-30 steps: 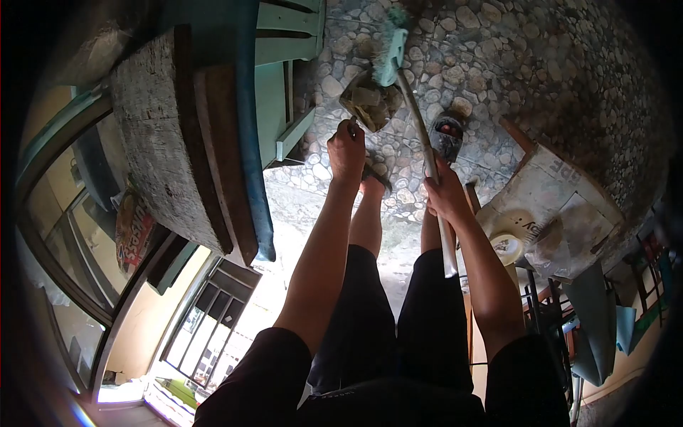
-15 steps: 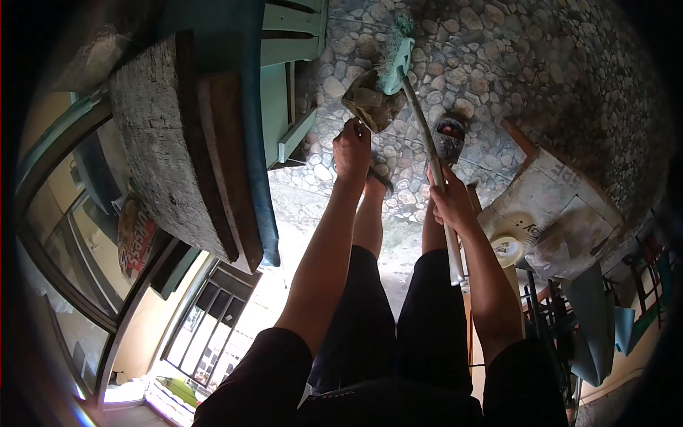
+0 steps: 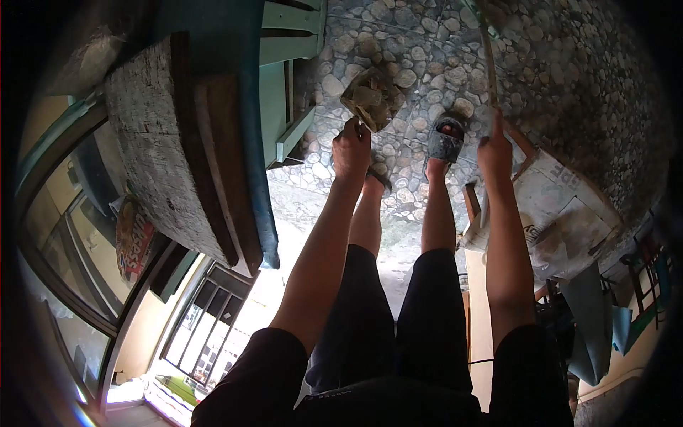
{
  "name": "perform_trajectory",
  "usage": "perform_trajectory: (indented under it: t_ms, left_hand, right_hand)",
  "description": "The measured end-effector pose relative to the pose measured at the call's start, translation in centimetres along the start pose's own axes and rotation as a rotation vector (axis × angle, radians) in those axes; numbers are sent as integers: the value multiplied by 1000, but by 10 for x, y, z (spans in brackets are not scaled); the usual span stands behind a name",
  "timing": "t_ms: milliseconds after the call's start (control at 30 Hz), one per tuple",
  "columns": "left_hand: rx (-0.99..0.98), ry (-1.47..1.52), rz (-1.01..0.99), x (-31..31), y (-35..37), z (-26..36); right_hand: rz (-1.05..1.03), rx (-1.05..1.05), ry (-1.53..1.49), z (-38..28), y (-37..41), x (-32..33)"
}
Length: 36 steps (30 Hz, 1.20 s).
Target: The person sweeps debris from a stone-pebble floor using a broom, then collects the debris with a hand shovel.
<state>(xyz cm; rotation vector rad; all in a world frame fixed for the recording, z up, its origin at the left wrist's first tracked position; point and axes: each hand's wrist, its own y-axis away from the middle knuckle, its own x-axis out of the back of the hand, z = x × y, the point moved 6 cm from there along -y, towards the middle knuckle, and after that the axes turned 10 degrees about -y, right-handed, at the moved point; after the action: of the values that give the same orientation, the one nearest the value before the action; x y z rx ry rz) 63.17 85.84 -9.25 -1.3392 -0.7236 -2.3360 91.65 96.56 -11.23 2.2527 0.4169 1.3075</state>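
My left hand [image 3: 351, 151] is closed on the near edge of a dustpan [image 3: 373, 99], which rests on the pebbled floor with brownish, partly clear material in it. Farther right, my right hand [image 3: 495, 151] is wrapped round a long broom handle [image 3: 489, 67] that runs up and away from me. Only part of the green broom head [image 3: 484, 16] shows, at the top edge of the view. The lower end of the handle is hidden behind my right hand and forearm.
A green wooden bench [image 3: 288, 50] stands left of the dustpan, with a thick weathered board [image 3: 167, 149] nearer. My slippered foot [image 3: 447, 139] is between my hands. A white printed panel [image 3: 562, 206] lies at the right, beside dark metal frames.
My right hand has moved forward and right with the broom. The broom head has gone from over the dustpan to the top edge. My left hand and the dustpan have hardly moved.
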Motion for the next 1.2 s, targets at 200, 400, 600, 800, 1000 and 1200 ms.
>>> perform_trajectory:
  t_ms: [200, 400, 600, 800, 1000, 1200]
  left_hand:
    - [39, 2, 7, 8, 1, 1]
    - [48, -21, 38, 13, 4, 0]
    - [196, 16, -91, 10, 12, -20]
    - [143, 65, -135, 50, 21, -26]
    - [-45, -80, -110, 42, 25, -55]
    - [9, -41, -137, 33, 21, -43]
  right_hand:
    - [-268, -53, 34, -27, 44, -39]
    - [-341, 213, -71, -37, 118, -54]
    - [-467, 83, -186, -60, 132, 13]
    - [-358, -131, -155, -29, 127, 26]
    - [-252, -6, -167, -43, 127, -13]
    - [-276, 155, -363, -44, 134, -55]
